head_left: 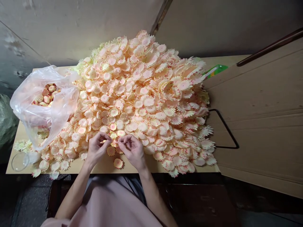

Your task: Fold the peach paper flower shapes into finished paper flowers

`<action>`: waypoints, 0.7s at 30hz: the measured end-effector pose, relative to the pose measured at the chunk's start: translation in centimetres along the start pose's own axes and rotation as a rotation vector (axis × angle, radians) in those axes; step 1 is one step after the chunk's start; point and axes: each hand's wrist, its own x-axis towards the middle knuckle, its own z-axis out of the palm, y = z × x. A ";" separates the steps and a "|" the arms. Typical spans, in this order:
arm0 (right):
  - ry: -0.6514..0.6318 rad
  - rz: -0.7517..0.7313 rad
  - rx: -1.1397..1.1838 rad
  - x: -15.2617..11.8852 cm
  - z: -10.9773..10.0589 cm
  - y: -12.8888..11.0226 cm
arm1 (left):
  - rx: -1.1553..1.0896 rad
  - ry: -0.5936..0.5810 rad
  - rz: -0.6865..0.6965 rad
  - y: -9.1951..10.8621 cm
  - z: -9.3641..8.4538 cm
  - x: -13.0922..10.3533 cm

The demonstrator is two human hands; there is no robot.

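A big heap of pale artificial flower pieces (142,94), cream and pink with jagged petal rims, covers the tabletop. At its front edge my left hand (97,146) is closed in a pinch, thumb against forefinger. Facing it a short way off, my right hand (133,148) is also pinched, its fingers curled. Pinkish petals show between the two sets of fingertips, but I cannot make out what the fingers hold. Just below the hands, a single flower piece (118,163) lies apart on the table (104,165).
At the left stands a clear plastic bag (59,104) with smaller curled flower pieces inside. A round transparent dish (19,161) sits at the front left corner. Cardboard (260,119) borders the right side, with a black metal loop (227,127) and a green packet (217,70) near it.
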 end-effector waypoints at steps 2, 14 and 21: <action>0.014 0.002 0.002 0.1 -0.4 0.0 | -0.039 -0.006 -0.023 -0.3 -0.4 0.2; -0.049 0.015 0.017 0.2 -1.0 0.2 | 0.388 -0.104 0.414 0.2 -1.0 0.4; -0.078 -0.054 -0.042 0.1 -0.2 -0.3 | 0.302 -0.124 0.300 0.5 -0.2 -0.2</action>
